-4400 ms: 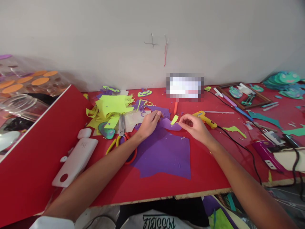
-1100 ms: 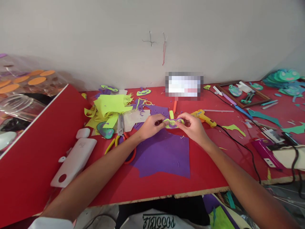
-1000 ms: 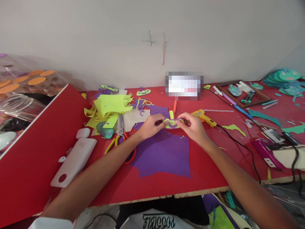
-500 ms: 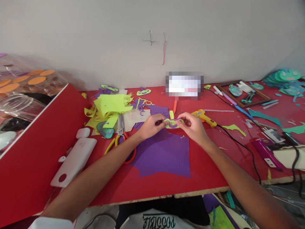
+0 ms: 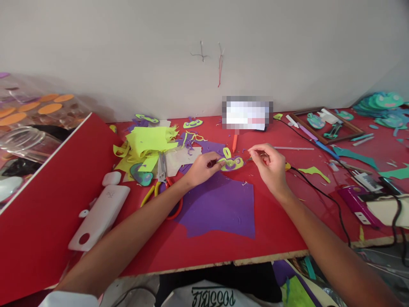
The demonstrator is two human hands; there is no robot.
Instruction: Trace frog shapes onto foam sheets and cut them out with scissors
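My left hand point(image 5: 204, 168) pinches the left end of a small yellow-green and purple foam cutout point(image 5: 234, 164) with a loop on top. My right hand point(image 5: 270, 166) is apart from the cutout, to its right, thumb and fingertips pressed together; what they hold, if anything, is too small to make out. Behind that hand a yellow glue gun point(image 5: 288, 166) is mostly hidden, its black cord trailing right. A purple foam sheet point(image 5: 220, 209) lies below the hands. An orange stick-shaped tool point(image 5: 235, 142) lies just beyond the cutout.
Scissors point(image 5: 162, 170) with yellow and red handles lie left of the purple sheet, beside yellow-green scraps point(image 5: 148, 138). A white power bank point(image 5: 100, 217) rests near the red panel point(image 5: 60, 200). At right are a brown frame point(image 5: 347, 133), teal cutouts point(image 5: 383, 102) and a magenta box point(image 5: 358, 207).
My right hand has let go of the cutout and moved right, now covering most of the glue gun. The left hand still holds the cutout in nearly the same place.
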